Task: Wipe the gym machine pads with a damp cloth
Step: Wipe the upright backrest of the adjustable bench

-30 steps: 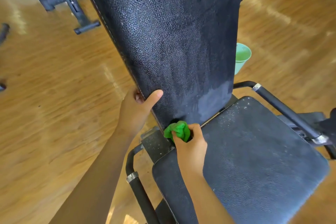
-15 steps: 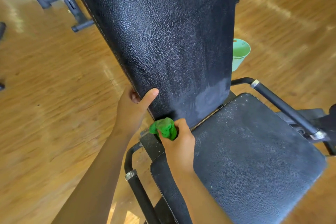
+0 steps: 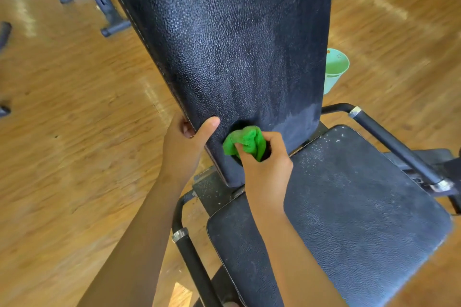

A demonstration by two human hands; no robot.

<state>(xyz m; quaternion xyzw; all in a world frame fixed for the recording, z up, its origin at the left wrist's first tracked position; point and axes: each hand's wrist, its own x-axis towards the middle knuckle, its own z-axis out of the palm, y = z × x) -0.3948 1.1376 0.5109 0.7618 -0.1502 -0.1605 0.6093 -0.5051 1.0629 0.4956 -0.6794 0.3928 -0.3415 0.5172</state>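
Note:
A tall black textured back pad (image 3: 239, 40) rises in the middle of the view, with a paler dull patch at its lower right corner. Below it lies the black seat pad (image 3: 349, 207), speckled with white near its far edge. My right hand (image 3: 265, 164) grips a bunched green cloth (image 3: 245, 142) and holds it against the lower part of the back pad. My left hand (image 3: 185, 147) grips the back pad's left edge, thumb on the front face and fingers behind it.
Black handle bars with metal collars flank the seat, one on the left (image 3: 189, 252) and one on the right (image 3: 399, 147). A light green bucket (image 3: 334, 70) stands on the wooden floor behind the back pad. Another machine's dark frame (image 3: 99, 0) sits at the top left.
My right hand has carried the green cloth from the gap at the base of the back pad up onto the pad's lower face. My left hand keeps its grip on the edge.

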